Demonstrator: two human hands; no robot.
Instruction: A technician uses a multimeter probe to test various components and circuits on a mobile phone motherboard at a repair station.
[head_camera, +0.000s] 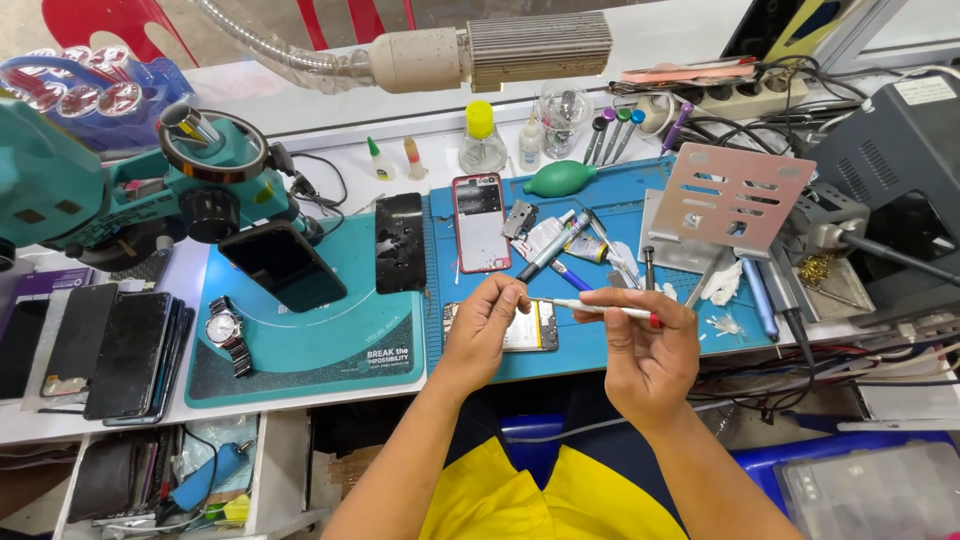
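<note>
My right hand (645, 345) grips a slim white tool with a red end (600, 308), held level above the blue work mat (700, 335). The fingers of my left hand (487, 322) pinch the tool's tip. Under my hands lies an opened phone (528, 338) with its inner parts showing. A red-framed phone back (481, 222) lies further back on the mat, with a black phone screen (400, 243) to its left.
A teal microscope (170, 185) stands on a teal base at left with a dark phone and a wristwatch (226, 330). Several phones are stacked at far left. Screwdrivers, bottles, a green blower, a perforated metal plate (730, 195) and cables crowd the back and right.
</note>
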